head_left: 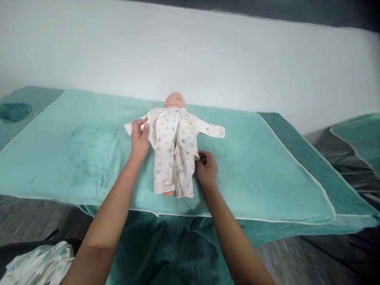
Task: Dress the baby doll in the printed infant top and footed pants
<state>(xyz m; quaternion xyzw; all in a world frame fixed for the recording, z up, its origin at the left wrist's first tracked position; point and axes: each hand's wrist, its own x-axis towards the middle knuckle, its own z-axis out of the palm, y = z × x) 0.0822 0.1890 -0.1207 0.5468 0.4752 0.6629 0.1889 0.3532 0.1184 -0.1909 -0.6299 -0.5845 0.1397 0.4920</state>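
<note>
Head camera: a doll (174,99) lies midway along the teal cover (255,170), your left hand (140,139) pinching its shirt (188,126) at nine o'clock, your right hand (208,169) curled at four, grip unclear.

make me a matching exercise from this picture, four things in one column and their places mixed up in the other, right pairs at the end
Things
1. bare left hand
2. bare right hand
3. smooth, pinkish doll head
4. white cloth with teal print

Places
A. at the end of the outfit nearest the white wall
B. at the lower left of the picture
C. by the lower edge of the white printed cloth jacket, on the picture's right
D. at the jacket sleeve on the picture's left

Pairs: 1-D, 2-C, 3-A, 4-B
</note>
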